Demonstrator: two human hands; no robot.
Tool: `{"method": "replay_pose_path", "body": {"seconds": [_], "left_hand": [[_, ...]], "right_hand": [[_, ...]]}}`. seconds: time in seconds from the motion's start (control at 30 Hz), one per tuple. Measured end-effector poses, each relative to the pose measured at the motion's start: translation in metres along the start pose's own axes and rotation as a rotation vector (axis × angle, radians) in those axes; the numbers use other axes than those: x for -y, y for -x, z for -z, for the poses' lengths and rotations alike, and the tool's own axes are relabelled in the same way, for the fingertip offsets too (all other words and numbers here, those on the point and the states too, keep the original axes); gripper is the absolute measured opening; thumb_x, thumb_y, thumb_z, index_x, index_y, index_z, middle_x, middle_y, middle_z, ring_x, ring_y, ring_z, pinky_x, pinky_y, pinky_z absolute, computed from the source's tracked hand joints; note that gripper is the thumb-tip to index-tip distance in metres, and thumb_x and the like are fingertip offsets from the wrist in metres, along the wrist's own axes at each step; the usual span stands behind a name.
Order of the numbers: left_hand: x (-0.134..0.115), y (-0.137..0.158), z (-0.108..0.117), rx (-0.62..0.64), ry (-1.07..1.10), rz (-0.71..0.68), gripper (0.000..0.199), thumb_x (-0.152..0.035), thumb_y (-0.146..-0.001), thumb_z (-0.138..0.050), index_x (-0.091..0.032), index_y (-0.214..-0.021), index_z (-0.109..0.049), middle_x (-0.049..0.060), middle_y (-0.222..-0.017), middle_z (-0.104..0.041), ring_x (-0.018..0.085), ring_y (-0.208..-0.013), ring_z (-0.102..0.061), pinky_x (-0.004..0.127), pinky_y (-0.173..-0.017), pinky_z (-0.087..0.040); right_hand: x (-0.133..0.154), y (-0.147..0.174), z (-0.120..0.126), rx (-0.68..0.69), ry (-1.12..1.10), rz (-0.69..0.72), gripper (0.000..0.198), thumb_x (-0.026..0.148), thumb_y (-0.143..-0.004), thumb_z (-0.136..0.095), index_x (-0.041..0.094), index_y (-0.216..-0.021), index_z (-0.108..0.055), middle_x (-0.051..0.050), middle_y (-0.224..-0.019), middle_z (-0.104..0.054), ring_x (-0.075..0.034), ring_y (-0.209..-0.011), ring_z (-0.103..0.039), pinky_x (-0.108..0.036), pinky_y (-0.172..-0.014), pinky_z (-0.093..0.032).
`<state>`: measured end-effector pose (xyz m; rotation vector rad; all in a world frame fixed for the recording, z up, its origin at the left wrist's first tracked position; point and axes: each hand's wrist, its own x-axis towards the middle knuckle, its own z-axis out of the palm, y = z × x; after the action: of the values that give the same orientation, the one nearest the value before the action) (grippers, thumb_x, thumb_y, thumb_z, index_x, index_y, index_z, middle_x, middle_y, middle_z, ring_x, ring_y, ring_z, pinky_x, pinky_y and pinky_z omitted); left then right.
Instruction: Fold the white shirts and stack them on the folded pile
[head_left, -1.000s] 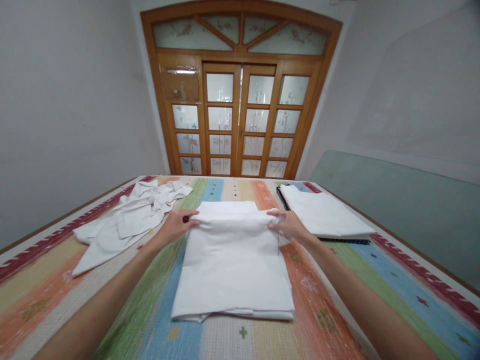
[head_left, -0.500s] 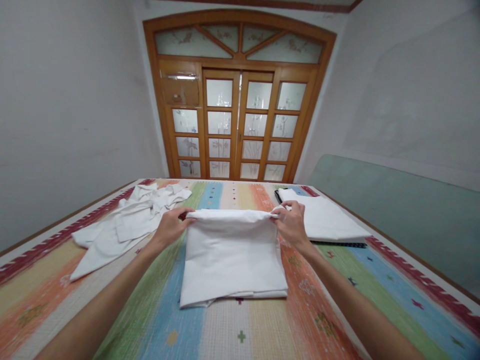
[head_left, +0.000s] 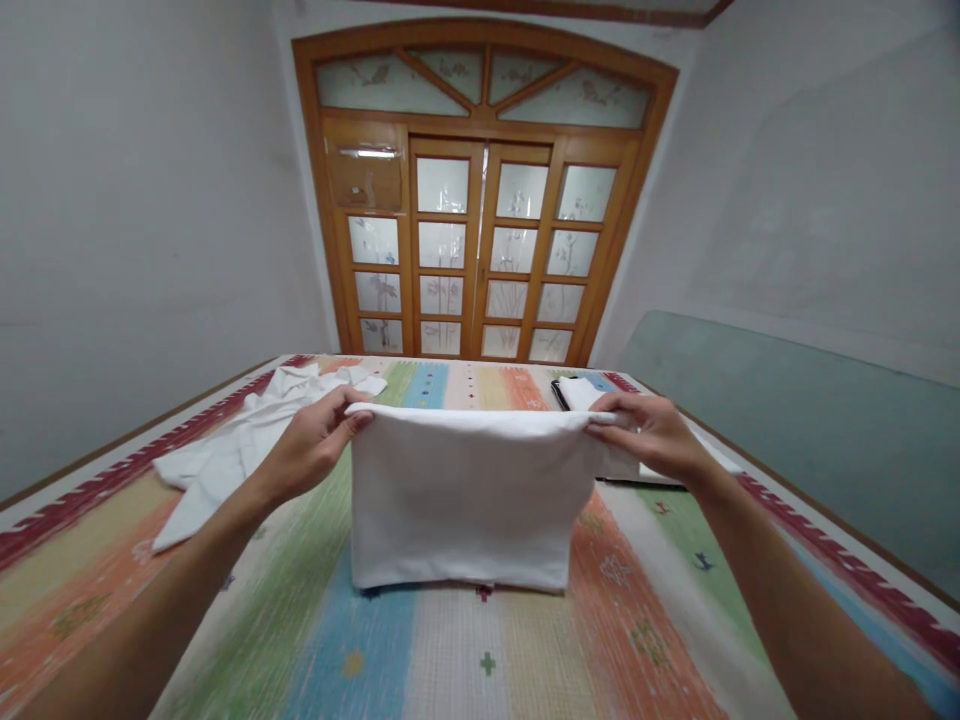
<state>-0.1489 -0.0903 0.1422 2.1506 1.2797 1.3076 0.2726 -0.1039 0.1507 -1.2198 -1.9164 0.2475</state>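
A folded white cloth (head_left: pixel 469 500), perhaps a garment, hangs between my two hands in the middle of the view. My left hand (head_left: pixel 319 440) pinches its upper left corner between thumb and fingers. At the upper right corner, my right hand (head_left: pixel 652 432) grips the same edge. The top edge is lifted and nearly taut, sagging slightly in the middle. Its lower edge is at or just above the table covering. What lies behind the cloth is hidden.
Crumpled white cloth (head_left: pixel 217 470) lies on the left of the striped table covering (head_left: pixel 450 660). A flat white stack (head_left: pixel 577 393) with dark edges sits at the right, partly behind my right hand. Beyond the table stand wooden glazed doors (head_left: pixel 480 250); a pale green panel (head_left: pixel 787 420) leans at right.
Both hands have come up and nearer, spreading wider apart. The cloth's top edge has risen with them, so its front now hangs more upright.
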Motion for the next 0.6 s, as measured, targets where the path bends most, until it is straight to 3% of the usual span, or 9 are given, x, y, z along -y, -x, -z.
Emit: {"method": "replay_pose_path", "body": {"seconds": [0.13,0.23,0.37,0.43,0.6], "left_hand": [[-0.001,-0.008,0.002,-0.099,0.187,0.151,0.053,-0.069,-0.07,-0.063,-0.02,-0.088,-0.058,0.0,-0.07,-0.058,0.015,-0.064,-0.054,0.023,-0.056,-0.043],[0.027,-0.02,-0.021,-0.055,0.289,0.301,0.055,-0.069,-0.071,-0.063,-0.018,-0.092,-0.058,-0.004,-0.058,-0.051,0.01,-0.05,-0.047,0.02,-0.045,-0.035],[0.09,-0.019,-0.067,0.125,0.25,0.667,0.046,-0.058,-0.071,-0.068,-0.016,-0.085,-0.058,-0.005,-0.051,-0.051,0.011,-0.043,-0.049,0.02,-0.041,-0.036],[0.115,-0.012,-0.082,0.151,0.218,0.825,0.037,-0.049,-0.073,-0.069,-0.017,-0.086,-0.056,-0.004,-0.049,-0.053,0.013,-0.041,-0.051,0.022,-0.04,-0.039],[0.134,-0.004,-0.087,0.17,0.224,0.82,0.025,-0.035,-0.076,-0.066,-0.018,-0.09,-0.053,-0.003,-0.052,-0.056,0.014,-0.042,-0.055,0.023,-0.043,-0.044]], "right_hand": [[-0.001,-0.017,0.003,-0.147,-0.066,-0.043,0.045,0.062,-0.066,-0.074,0.019,-0.079,-0.07,-0.007,-0.082,-0.071,-0.021,-0.074,-0.064,-0.027,-0.065,-0.049],[-0.025,-0.036,-0.023,-0.154,-0.084,-0.117,0.041,0.056,-0.067,-0.074,0.018,-0.084,-0.072,-0.006,-0.086,-0.073,-0.021,-0.076,-0.065,-0.028,-0.067,-0.05],[-0.08,-0.044,-0.079,0.108,-0.085,-0.32,0.027,0.041,-0.062,-0.077,0.017,-0.071,-0.072,-0.005,-0.071,-0.072,-0.021,-0.071,-0.064,-0.032,-0.072,-0.051],[-0.104,-0.037,-0.102,0.175,-0.064,-0.357,0.02,0.037,-0.062,-0.077,0.018,-0.067,-0.071,-0.004,-0.071,-0.072,-0.021,-0.074,-0.064,-0.034,-0.078,-0.051],[-0.125,-0.016,-0.134,0.196,0.057,-0.268,0.018,0.035,-0.076,-0.065,0.018,-0.08,-0.072,-0.008,-0.092,-0.074,-0.025,-0.095,-0.065,-0.038,-0.094,-0.047]]}}
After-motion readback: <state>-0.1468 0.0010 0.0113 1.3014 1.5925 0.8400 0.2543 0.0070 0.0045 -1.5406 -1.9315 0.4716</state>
